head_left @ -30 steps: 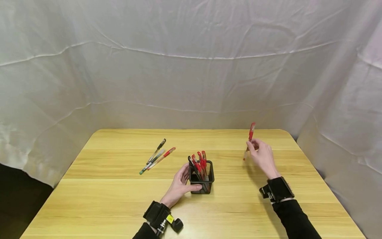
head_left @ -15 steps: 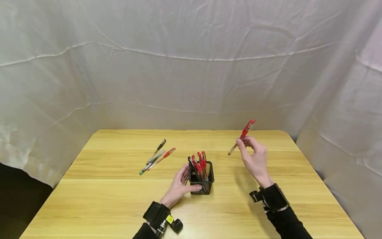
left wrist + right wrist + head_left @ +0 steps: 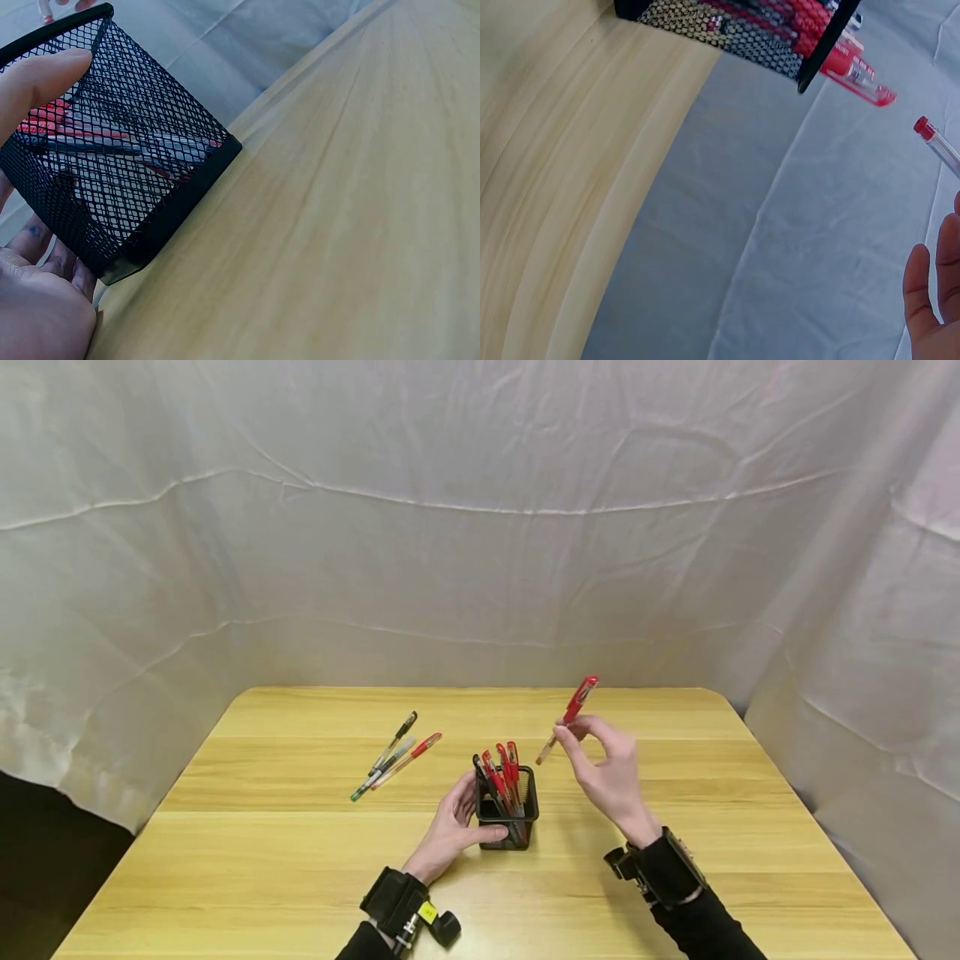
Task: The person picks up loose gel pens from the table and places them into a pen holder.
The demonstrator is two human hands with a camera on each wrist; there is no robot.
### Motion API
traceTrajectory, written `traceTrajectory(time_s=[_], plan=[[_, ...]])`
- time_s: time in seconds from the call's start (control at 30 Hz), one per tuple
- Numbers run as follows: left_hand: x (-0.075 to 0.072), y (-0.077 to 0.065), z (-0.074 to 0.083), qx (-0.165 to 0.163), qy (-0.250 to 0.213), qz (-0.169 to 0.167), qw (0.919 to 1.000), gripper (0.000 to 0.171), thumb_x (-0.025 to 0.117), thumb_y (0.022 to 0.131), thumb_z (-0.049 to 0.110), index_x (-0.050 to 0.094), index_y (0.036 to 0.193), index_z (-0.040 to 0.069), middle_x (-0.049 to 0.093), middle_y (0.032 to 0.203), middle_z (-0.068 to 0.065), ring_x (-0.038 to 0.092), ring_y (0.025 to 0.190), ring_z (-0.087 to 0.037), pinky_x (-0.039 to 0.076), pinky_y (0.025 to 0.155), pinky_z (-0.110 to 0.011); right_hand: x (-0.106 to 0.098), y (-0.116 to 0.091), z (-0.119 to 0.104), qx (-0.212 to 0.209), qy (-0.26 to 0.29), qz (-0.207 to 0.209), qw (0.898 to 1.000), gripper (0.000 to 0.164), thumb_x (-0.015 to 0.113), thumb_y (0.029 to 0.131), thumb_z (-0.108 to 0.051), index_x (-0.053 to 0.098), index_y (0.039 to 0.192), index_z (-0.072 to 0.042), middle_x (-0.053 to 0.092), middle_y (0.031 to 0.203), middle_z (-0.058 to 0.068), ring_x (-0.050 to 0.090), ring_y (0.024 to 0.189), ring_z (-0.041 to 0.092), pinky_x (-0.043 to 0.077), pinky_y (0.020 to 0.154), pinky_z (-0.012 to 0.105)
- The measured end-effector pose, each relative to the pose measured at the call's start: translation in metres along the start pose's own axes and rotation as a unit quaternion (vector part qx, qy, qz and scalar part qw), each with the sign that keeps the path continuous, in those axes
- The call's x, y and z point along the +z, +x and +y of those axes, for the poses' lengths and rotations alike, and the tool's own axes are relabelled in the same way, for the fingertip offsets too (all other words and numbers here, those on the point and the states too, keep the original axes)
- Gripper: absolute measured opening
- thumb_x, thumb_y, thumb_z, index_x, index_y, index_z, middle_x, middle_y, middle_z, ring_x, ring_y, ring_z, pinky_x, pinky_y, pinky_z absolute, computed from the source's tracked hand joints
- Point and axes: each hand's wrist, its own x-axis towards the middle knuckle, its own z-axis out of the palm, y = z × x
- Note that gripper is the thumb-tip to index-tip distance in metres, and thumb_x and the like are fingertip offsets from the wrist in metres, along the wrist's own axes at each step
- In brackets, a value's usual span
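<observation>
A black mesh pen holder (image 3: pixel 507 817) stands on the table, with several red-capped pens (image 3: pixel 504 768) and a black one leaning inside it. My left hand (image 3: pixel 452 828) grips its left side, the thumb lying across the front mesh, as the left wrist view also shows on the pen holder (image 3: pixel 120 127). To the right of the holder, my right hand (image 3: pixel 606 768) pinches a red-capped pen (image 3: pixel 576 704) between thumb and fingers. This pen slants, cap up, its lower end near the holder's upper right rim. The right wrist view catches that red end of the pen (image 3: pixel 925 129).
Left of the holder lie a black-capped pen (image 3: pixel 403 725), a green-tipped pen (image 3: pixel 367 785) and a red-capped pen (image 3: pixel 427 743), close together on the wooden table (image 3: pixel 262 860). A pale cloth (image 3: pixel 480 568) hangs behind the table and along its sides.
My right hand has carried the red-capped pen leftward from the table's right side to beside the holder, tilting it from near upright to slanted. The left hand and holder have stayed put.
</observation>
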Motion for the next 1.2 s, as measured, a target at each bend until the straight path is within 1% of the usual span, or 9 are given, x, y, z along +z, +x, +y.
traceTrajectory(time_s=[0.1,0.23,0.5,0.63,0.7,0.87,0.93,1.07,1.2], plan=[[0.000,0.000,0.000,0.001,0.001,0.000,1.0000,0.108,0.086,0.080,0.015,0.014,0.159,0.000,0.018,0.168,-0.020,0.013,0.157,-0.035,0.008,0.131,-0.050,0.004,-0.002,-0.002,-0.014,-0.005,-0.009,1.000,0.021,0.072,0.077,0.018,0.071,0.092,0.003,0.073,0.082,0.017,0.063,0.073,0.015,0.051,0.074,0.013],[0.001,0.000,0.000,0.001,0.000,0.001,1.0000,0.107,0.086,0.080,0.015,0.015,0.160,0.002,0.020,0.168,-0.017,0.014,0.157,-0.033,0.008,0.131,-0.048,0.008,-0.005,-0.003,-0.018,-0.006,-0.028,0.999,0.021,0.072,0.077,0.017,0.070,0.093,0.003,0.072,0.083,0.017,0.063,0.075,0.018,0.052,0.075,0.015],[0.001,0.000,0.000,0.001,-0.002,0.005,1.0000,0.108,0.085,0.080,0.014,0.014,0.160,0.001,0.018,0.169,-0.017,0.013,0.158,-0.033,0.008,0.131,-0.048,0.013,-0.010,0.003,-0.019,-0.024,-0.054,0.998,0.022,0.074,0.076,0.015,0.070,0.092,0.001,0.071,0.080,0.011,0.062,0.072,0.015,0.053,0.069,0.020],[0.001,0.000,-0.001,-0.004,-0.003,0.007,1.0000,0.109,0.085,0.080,0.013,0.012,0.160,0.000,0.016,0.169,-0.018,0.013,0.158,-0.034,0.007,0.131,-0.049,0.015,-0.014,0.006,-0.020,-0.032,-0.065,0.997,0.019,0.075,0.077,0.012,0.070,0.091,0.000,0.070,0.079,0.009,0.061,0.073,0.014,0.051,0.072,0.016],[0.001,0.000,-0.001,-0.005,-0.002,0.006,1.0000,0.110,0.085,0.080,0.014,0.011,0.160,0.000,0.015,0.169,-0.019,0.012,0.157,-0.035,0.007,0.131,-0.050,0.016,-0.016,0.007,-0.019,-0.034,-0.069,0.997,0.018,0.075,0.078,0.011,0.070,0.091,0.000,0.070,0.079,0.008,0.061,0.073,0.013,0.052,0.070,0.019],[0.002,-0.001,0.000,-0.006,-0.001,0.005,1.0000,0.109,0.085,0.080,0.014,0.012,0.160,0.000,0.016,0.169,-0.018,0.013,0.157,-0.035,0.007,0.131,-0.050,0.019,-0.019,0.007,-0.011,-0.042,-0.075,0.996,0.016,0.076,0.078,0.010,0.071,0.089,-0.001,0.071,0.078,0.008,0.062,0.071,0.014,0.052,0.069,0.017],[0.002,0.000,0.001,-0.005,-0.001,0.005,1.0000,0.108,0.085,0.080,0.015,0.012,0.160,0.001,0.017,0.169,-0.018,0.013,0.157,-0.034,0.008,0.131,-0.050,0.019,-0.020,0.007,-0.004,-0.046,-0.078,0.996,0.014,0.076,0.079,0.009,0.071,0.089,-0.001,0.071,0.077,0.007,0.062,0.071,0.014,0.051,0.070,0.013],[0.001,0.000,0.001,-0.005,-0.001,0.004,1.0000,0.109,0.085,0.081,0.016,0.012,0.160,0.000,0.016,0.169,-0.019,0.013,0.157,-0.035,0.007,0.131,-0.051,0.019,-0.021,0.007,0.007,-0.056,-0.082,0.995,0.012,0.076,0.080,0.006,0.072,0.087,-0.002,0.071,0.076,0.007,0.064,0.070,0.014,0.055,0.069,0.019],[0.001,0.000,0.000,-0.006,0.000,0.006,1.0000,0.107,0.085,0.081,0.015,0.014,0.160,0.001,0.018,0.169,-0.018,0.014,0.157,-0.034,0.008,0.131,-0.050,0.019,-0.023,0.007,0.007,-0.063,-0.084,0.994,0.011,0.078,0.079,0.005,0.073,0.086,-0.002,0.071,0.074,0.006,0.066,0.070,0.015,0.058,0.068,0.029]])
